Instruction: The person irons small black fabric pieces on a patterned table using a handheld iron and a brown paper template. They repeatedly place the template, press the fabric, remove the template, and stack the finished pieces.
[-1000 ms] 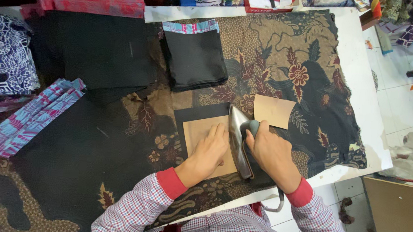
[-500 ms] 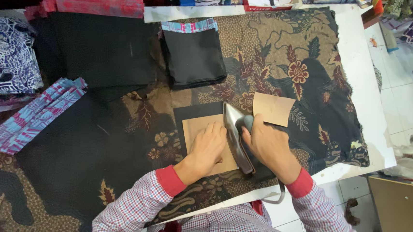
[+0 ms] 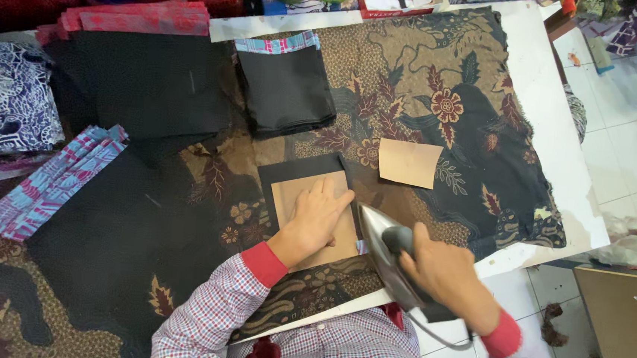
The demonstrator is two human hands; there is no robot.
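My left hand [image 3: 317,220] lies flat on a tan cardboard piece [image 3: 293,197] that sits on a small black fabric square [image 3: 289,171]. It presses the card down with fingers spread. My right hand [image 3: 439,273] grips the dark handle of an electric iron [image 3: 382,245], tilted with its metal soleplate lifted, just right of the cardboard near the table's front edge. A second tan card [image 3: 408,163] lies loose on the brown batik cloth [image 3: 457,114] beyond the iron.
A folded black piece with a plaid edge [image 3: 284,87] lies behind the work spot. Larger black fabric [image 3: 134,84], red cloth stacks [image 3: 135,18] and blue-pink strips [image 3: 53,179] fill the left. The white table edge [image 3: 554,128] runs along the right.
The iron has come off the cardboard and moved right and toward me, tilted up. My left hand stays pressed on the cardboard.
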